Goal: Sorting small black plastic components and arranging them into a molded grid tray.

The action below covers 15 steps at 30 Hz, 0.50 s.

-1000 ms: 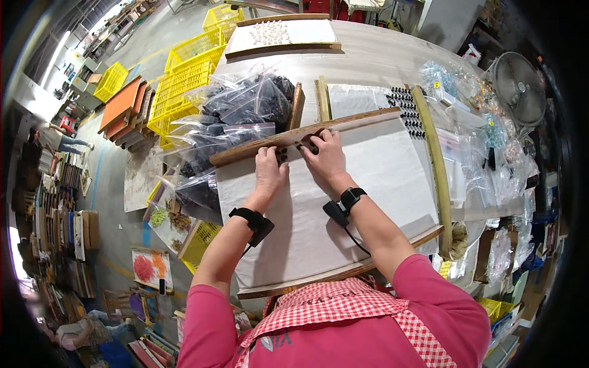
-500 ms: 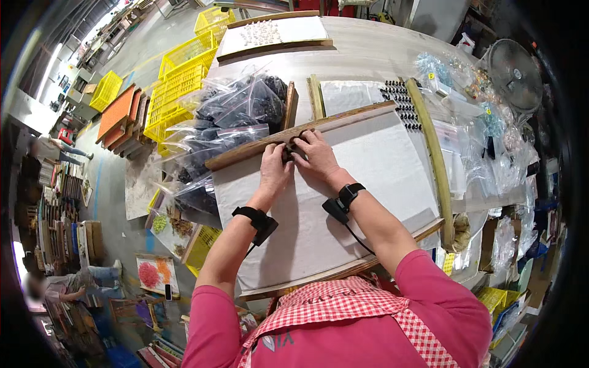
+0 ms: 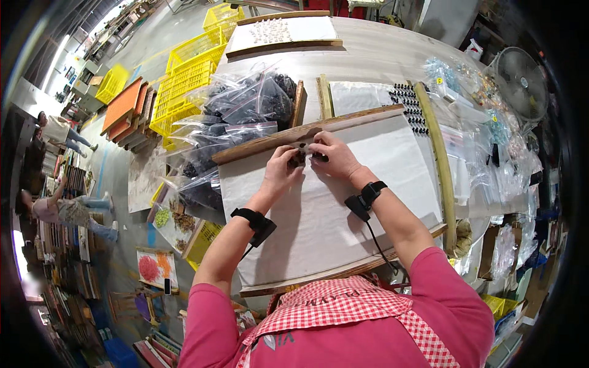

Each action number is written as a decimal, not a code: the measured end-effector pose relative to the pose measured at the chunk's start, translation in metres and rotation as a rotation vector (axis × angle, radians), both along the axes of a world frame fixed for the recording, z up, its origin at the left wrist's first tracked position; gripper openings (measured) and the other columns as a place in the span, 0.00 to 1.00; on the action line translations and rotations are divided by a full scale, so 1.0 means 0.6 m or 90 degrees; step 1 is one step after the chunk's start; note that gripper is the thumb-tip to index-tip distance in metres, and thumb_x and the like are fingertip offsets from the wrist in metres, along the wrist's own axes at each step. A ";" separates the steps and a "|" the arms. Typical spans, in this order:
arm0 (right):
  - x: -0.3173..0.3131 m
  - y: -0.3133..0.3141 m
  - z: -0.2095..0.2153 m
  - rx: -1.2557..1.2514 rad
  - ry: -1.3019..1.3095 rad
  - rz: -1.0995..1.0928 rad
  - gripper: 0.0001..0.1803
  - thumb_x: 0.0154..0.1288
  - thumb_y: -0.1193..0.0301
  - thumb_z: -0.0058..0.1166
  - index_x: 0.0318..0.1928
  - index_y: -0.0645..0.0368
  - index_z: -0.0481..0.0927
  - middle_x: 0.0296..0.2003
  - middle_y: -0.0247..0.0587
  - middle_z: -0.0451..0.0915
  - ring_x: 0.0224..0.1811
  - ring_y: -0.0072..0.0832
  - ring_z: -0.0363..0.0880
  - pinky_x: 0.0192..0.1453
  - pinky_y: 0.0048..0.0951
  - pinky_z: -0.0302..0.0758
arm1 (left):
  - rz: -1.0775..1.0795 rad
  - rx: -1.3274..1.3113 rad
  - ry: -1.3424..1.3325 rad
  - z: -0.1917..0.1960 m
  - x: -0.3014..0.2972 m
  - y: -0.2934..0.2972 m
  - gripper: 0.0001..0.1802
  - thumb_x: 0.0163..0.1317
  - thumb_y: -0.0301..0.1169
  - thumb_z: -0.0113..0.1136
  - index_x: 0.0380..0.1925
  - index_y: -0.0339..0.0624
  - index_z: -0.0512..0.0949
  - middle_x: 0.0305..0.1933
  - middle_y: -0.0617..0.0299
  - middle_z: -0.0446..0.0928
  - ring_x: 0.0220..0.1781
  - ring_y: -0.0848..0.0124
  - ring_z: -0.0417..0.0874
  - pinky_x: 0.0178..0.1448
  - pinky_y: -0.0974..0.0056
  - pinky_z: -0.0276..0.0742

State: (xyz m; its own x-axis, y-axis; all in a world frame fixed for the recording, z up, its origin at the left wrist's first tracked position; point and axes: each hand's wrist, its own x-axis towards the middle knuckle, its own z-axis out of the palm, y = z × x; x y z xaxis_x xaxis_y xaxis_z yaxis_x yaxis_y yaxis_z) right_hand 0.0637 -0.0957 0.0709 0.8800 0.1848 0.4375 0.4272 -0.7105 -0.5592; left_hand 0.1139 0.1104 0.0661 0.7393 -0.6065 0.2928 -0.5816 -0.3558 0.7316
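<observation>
Both my hands work over a white-covered board (image 3: 343, 208) with wooden rails, close to its far rail (image 3: 270, 144). My left hand (image 3: 283, 169) is closed in a pinch on small dark pieces (image 3: 300, 155), whose exact kind is too small to make out. A hand's width or less to the right, my right hand (image 3: 337, 158) has its fingers curled round another small dark piece (image 3: 319, 157), partly hidden by them. Black bands with small boxes sit round both wrists.
Clear plastic bags of dark pieces (image 3: 248, 101) lie left of the far rail. Behind the board, rows of small black pieces (image 3: 410, 109) stand on another tray. Yellow crates (image 3: 184, 92) are stacked at left. Bagged beads (image 3: 497, 122) and a fan (image 3: 519, 83) are at right.
My hands have drawn apart a little and come slightly nearer me from the far rail, showing dark pieces between them. The whole view has shifted slightly.
</observation>
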 end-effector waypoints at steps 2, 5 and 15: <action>0.003 0.009 0.014 -0.027 -0.017 -0.063 0.15 0.52 0.69 0.60 0.42 0.58 0.79 0.41 0.45 0.74 0.47 0.42 0.73 0.51 0.38 0.73 | 0.017 0.002 0.032 -0.003 0.006 0.006 0.25 0.53 0.24 0.65 0.53 0.35 0.74 0.49 0.52 0.73 0.48 0.64 0.80 0.52 0.64 0.78; 0.016 0.012 0.001 -0.077 -0.063 -0.159 0.19 0.56 0.63 0.59 0.46 0.59 0.78 0.42 0.47 0.74 0.49 0.44 0.72 0.53 0.40 0.71 | 0.033 -0.029 0.106 0.003 0.006 -0.001 0.27 0.52 0.22 0.63 0.55 0.33 0.71 0.50 0.50 0.72 0.50 0.62 0.79 0.52 0.64 0.78; 0.016 0.033 -0.014 -0.062 0.004 -0.105 0.18 0.59 0.69 0.55 0.49 0.63 0.77 0.47 0.50 0.73 0.52 0.48 0.71 0.56 0.41 0.71 | 0.069 0.006 0.067 -0.037 0.015 -0.051 0.25 0.42 0.24 0.63 0.45 0.31 0.74 0.49 0.41 0.67 0.54 0.46 0.70 0.60 0.56 0.70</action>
State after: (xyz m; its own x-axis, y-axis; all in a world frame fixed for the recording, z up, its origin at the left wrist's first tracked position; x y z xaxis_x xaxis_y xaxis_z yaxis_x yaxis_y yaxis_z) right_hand 0.0730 -0.0758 0.0625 0.9045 0.0788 0.4191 0.2968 -0.8220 -0.4860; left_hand 0.1227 0.0795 0.0439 0.8267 -0.5240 0.2050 -0.4599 -0.4195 0.7826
